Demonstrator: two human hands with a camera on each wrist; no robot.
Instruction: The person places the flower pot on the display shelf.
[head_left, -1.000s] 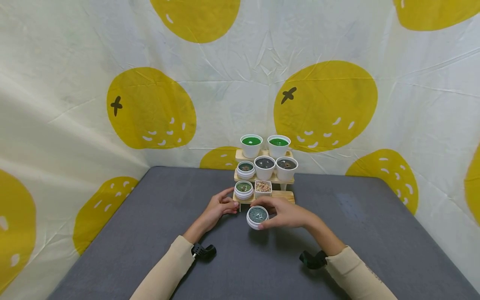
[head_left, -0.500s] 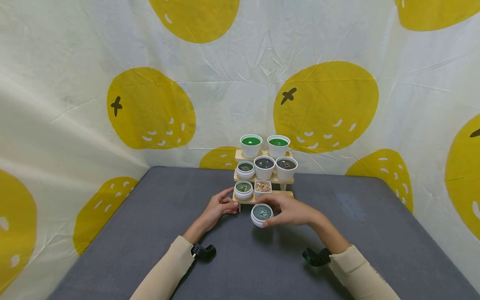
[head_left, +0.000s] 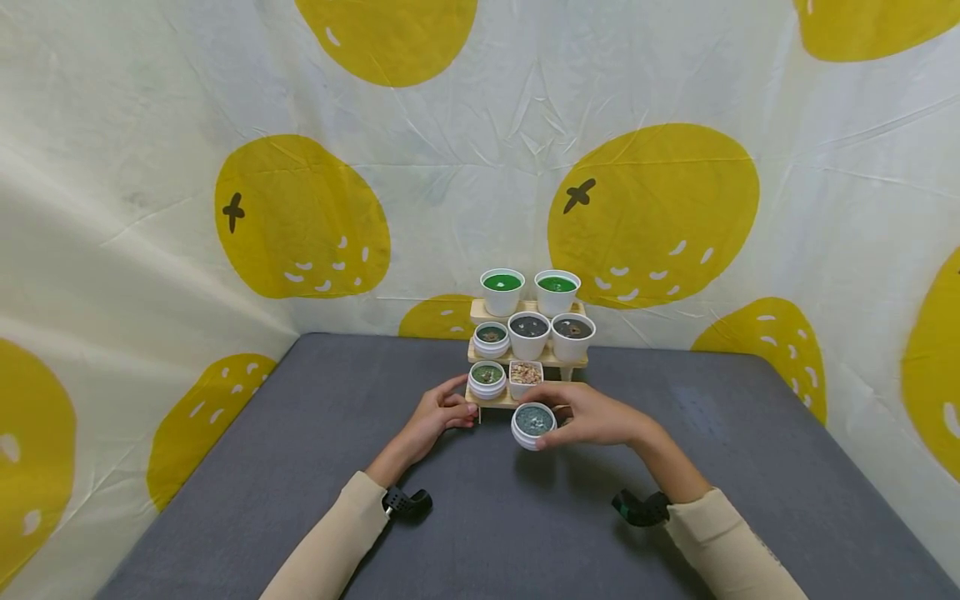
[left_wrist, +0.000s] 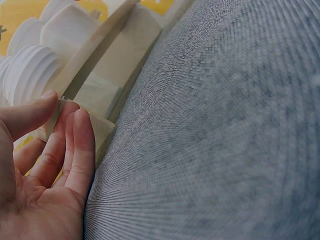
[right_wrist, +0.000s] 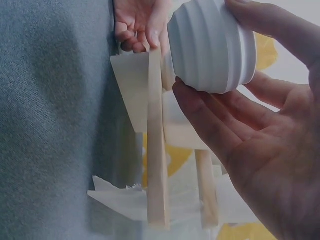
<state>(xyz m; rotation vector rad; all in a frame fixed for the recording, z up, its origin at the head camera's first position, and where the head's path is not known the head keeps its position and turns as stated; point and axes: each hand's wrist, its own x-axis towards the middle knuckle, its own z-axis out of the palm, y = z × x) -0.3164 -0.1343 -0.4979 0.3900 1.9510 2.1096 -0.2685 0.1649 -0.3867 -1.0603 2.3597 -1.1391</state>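
My right hand [head_left: 596, 415] holds a small round white pot [head_left: 532, 435] filled with bluish-grey material, in front of the three-tier wooden stand [head_left: 483, 310]. In the right wrist view, thumb and fingers grip the ribbed wall of this white pot [right_wrist: 207, 50], held apart from the stand's bottom shelf [right_wrist: 156, 150]. My left hand [head_left: 433, 418] pinches the front left corner of the stand, its thumb at the shelf edge in the left wrist view. Close by on the bottom shelf are a ribbed pot [head_left: 487, 381] with green filling and a square pot [head_left: 526, 375] of pinkish chips.
On the middle tier stand a ribbed pot [head_left: 491, 340] and two cups with dark filling, one cup [head_left: 528, 336] beside the other. The top tier bears two white cups [head_left: 502, 292] with green filling. A grey table [head_left: 375, 375] meets a fruit-print cloth [head_left: 465, 208] behind.
The right hand has carried the grey-filled pot to the right and slightly toward the stand, along its front. My left hand has stayed at the stand's corner.
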